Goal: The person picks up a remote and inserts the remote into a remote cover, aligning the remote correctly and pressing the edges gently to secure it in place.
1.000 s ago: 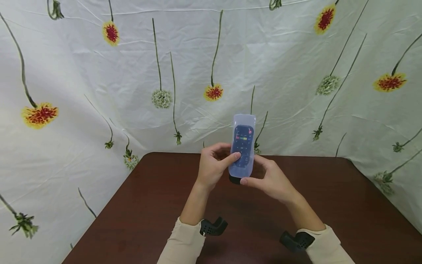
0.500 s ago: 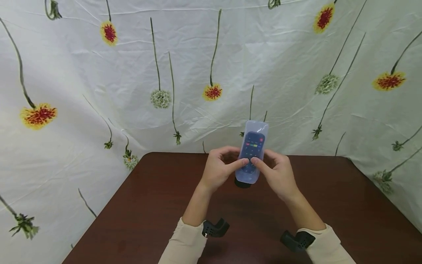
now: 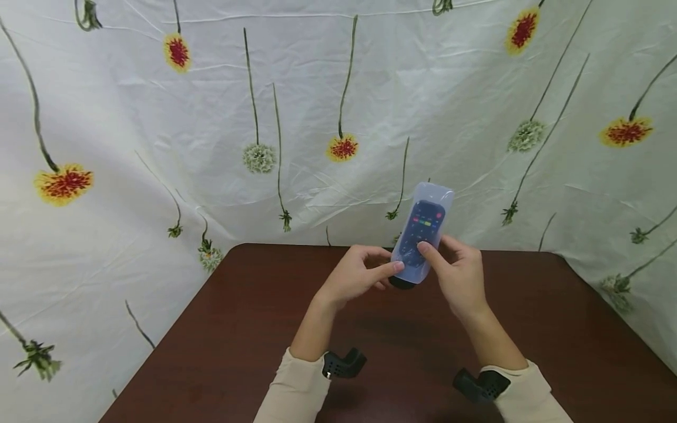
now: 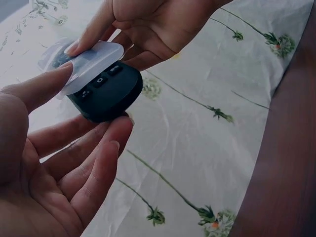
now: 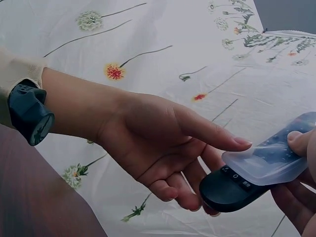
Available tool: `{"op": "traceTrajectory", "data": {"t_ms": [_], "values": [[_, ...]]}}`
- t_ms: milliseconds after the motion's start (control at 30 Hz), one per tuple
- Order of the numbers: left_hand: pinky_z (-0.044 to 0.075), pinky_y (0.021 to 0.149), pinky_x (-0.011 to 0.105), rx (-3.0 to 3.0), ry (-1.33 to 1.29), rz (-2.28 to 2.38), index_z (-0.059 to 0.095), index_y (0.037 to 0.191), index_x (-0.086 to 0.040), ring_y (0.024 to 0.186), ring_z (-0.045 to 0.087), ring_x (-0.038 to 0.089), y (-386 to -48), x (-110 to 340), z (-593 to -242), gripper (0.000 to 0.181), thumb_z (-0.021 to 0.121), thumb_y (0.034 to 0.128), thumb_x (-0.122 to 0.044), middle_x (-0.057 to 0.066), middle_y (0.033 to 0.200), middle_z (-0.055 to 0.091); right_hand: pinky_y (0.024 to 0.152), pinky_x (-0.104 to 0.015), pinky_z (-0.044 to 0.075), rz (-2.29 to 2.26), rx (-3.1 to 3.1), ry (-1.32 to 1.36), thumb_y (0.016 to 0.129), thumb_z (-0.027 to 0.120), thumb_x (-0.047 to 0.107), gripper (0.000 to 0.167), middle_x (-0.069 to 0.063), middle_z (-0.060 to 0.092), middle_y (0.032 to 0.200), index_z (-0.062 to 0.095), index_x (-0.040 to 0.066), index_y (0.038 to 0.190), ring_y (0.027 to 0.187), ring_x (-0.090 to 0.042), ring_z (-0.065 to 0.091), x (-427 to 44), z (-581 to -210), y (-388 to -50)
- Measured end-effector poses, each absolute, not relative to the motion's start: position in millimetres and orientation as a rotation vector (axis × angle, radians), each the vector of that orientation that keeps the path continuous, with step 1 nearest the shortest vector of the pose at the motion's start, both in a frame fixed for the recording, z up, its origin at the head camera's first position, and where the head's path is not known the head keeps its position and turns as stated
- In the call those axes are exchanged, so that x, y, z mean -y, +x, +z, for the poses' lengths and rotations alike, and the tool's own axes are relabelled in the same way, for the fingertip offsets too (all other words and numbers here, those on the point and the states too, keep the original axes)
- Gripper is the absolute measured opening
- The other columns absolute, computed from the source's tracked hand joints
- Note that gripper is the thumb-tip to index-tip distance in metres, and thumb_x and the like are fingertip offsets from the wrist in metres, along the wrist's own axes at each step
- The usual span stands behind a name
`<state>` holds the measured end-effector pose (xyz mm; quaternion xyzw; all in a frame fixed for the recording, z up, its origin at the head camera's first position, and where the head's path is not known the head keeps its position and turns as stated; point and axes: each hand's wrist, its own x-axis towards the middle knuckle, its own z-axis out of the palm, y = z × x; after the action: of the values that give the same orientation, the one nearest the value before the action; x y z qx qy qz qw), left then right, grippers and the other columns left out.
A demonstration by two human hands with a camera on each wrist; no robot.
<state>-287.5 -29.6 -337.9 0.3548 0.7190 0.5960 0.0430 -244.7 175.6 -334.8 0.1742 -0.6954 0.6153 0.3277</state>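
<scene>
A black remote control (image 3: 403,283) with coloured buttons sits inside a translucent silicone sleeve (image 3: 436,191), held up above the table and leaning right. Its dark lower end sticks out of the sleeve, and in the left wrist view several buttons show on that bare end of the remote control (image 4: 111,94). My left hand (image 3: 349,273) pinches this lower end, thumb on the sleeve's edge and fingers underneath. Higher up, my right hand (image 3: 464,279) grips the sleeved part, its thumb on the front. The right fingers behind the remote are mostly hidden in the head view.
Below the hands lies a dark brown table (image 3: 238,329). A white cloth (image 3: 211,111) printed with flowers hangs behind it. Each wrist wears a black camera mount, one on the left (image 3: 344,363) and one on the right (image 3: 481,385).
The remote has shifted right and tilted further rightward. My right hand has gone from the lower end to the front and side; my left thumb has slid down to the sleeve's lower edge.
</scene>
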Motion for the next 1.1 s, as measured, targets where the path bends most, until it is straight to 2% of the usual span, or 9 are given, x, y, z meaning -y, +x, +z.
{"op": "traceTrajectory", "data": {"t_ms": [67, 167, 333, 433, 567, 667, 833, 1000, 1100], "values": [[0.062, 0.071, 0.042, -2.187, 1.058, 1.811, 0.075, 0.116, 0.002, 0.075, 0.074, 0.028, -287.4, 28.7, -338.7, 0.031, 0.073, 0.0982, -0.024, 0.008, 0.098, 0.076, 0.076, -0.024, 0.056, 1.614, 1.796, 0.449, 0.096, 0.074, 0.004, 0.023, -0.014, 0.076, 0.104, 0.074, -0.009, 0.116, 0.091, -0.018, 0.071, -176.1, -334.7, -245.1], [0.062, 0.07, 0.041, -2.161, 1.043, 1.809, 0.074, 0.116, 0.003, 0.076, 0.075, 0.03, -287.2, 27.1, -339.2, 0.031, 0.072, 0.0989, -0.023, 0.009, 0.095, 0.077, 0.077, -0.024, 0.056, 1.609, 1.781, 0.436, 0.096, 0.074, 0.004, 0.023, -0.011, 0.076, 0.104, 0.075, -0.008, 0.115, 0.093, -0.018, 0.071, -176.7, -334.3, -245.8], [0.061, 0.073, 0.05, -2.122, 1.053, 1.826, 0.074, 0.114, 0.004, 0.075, 0.076, 0.027, -286.6, 24.5, -339.6, 0.027, 0.071, 0.0994, -0.019, 0.009, 0.093, 0.077, 0.079, -0.025, 0.055, 1.61, 1.772, 0.423, 0.095, 0.076, 0.003, 0.023, -0.012, 0.076, 0.104, 0.075, -0.009, 0.114, 0.096, -0.019, 0.07, -177.0, -334.4, -246.5], [0.061, 0.074, 0.051, -2.096, 1.078, 1.84, 0.074, 0.114, 0.005, 0.076, 0.076, 0.027, -286.3, 22.9, -339.8, 0.026, 0.071, 0.0994, -0.016, 0.01, 0.094, 0.077, 0.078, -0.025, 0.056, 1.623, 1.759, 0.41, 0.095, 0.076, 0.003, 0.024, -0.01, 0.076, 0.104, 0.074, -0.009, 0.115, 0.095, -0.019, 0.071, -176.5, -334.7, -246.5], [0.062, 0.073, 0.045, -2.07, 1.106, 1.857, 0.074, 0.113, 0.007, 0.075, 0.076, 0.028, -286.3, 21.9, -340.3, 0.024, 0.071, 0.099, -0.012, 0.011, 0.095, 0.077, 0.073, -0.025, 0.057, 1.643, 1.749, 0.39, 0.095, 0.075, 0.003, 0.024, -0.005, 0.077, 0.1, 0.074, -0.01, 0.115, 0.088, -0.018, 0.071, -175.0, -335.0, -245.7], [0.062, 0.074, 0.045, -2.048, 1.106, 1.874, 0.073, 0.113, 0.008, 0.077, 0.076, 0.03, -286.9, 22.0, -340.9, 0.023, 0.071, 0.0985, -0.01, 0.012, 0.095, 0.077, 0.071, -0.025, 0.057, 1.659, 1.741, 0.383, 0.097, 0.073, 0.004, 0.022, -0.002, 0.076, 0.095, 0.074, -0.011, 0.114, 0.083, -0.017, 0.07, -174.0, -335.3, -245.5], [0.061, 0.078, 0.046, -2.007, 1.094, 1.899, 0.073, 0.115, 0.008, 0.084, 0.076, 0.035, -287.9, 23.6, -341.9, 0.026, 0.075, 0.0937, -0.005, 0.014, 0.098, 0.076, 0.071, -0.025, 0.056, 1.659, 1.724, 0.37, 0.099, 0.071, 0.006, 0.022, -0.003, 0.076, 0.094, 0.074, -0.011, 0.112, 0.081, -0.017, 0.069, -174.1, -335.5, -246.5], [0.061, 0.081, 0.04, -2.046, 1.118, 1.881, 0.072, 0.116, 0.01, 0.084, 0.076, 0.027, -287.8, 24.9, -341.6, 0.033, 0.081, 0.0853, 0.001, 0.013, 0.097, 0.076, 0.073, -0.024, 0.057, 1.656, 1.72, 0.336, 0.1, 0.071, 0.008, 0.024, -0.003, 0.076, 0.095, 0.073, -0.011, 0.112, 0.083, -0.018, 0.068, -174.9, -335.2, -247.1], [0.06, 0.08, 0.039, -2.051, 1.137, 1.88, 0.071, 0.115, 0.012, 0.086, 0.075, 0.035, -287.7, 25.1, -341.5, 0.032, 0.08, 0.0854, 0.004, 0.015, 0.097, 0.076, 0.073, -0.025, 0.057, 1.662, 1.721, 0.332, 0.1, 0.071, 0.009, 0.024, -0.003, 0.075, 0.096, 0.073, -0.011, 0.114, 0.083, -0.018, 0.068, -175.2, -335.2, -246.5]]}}
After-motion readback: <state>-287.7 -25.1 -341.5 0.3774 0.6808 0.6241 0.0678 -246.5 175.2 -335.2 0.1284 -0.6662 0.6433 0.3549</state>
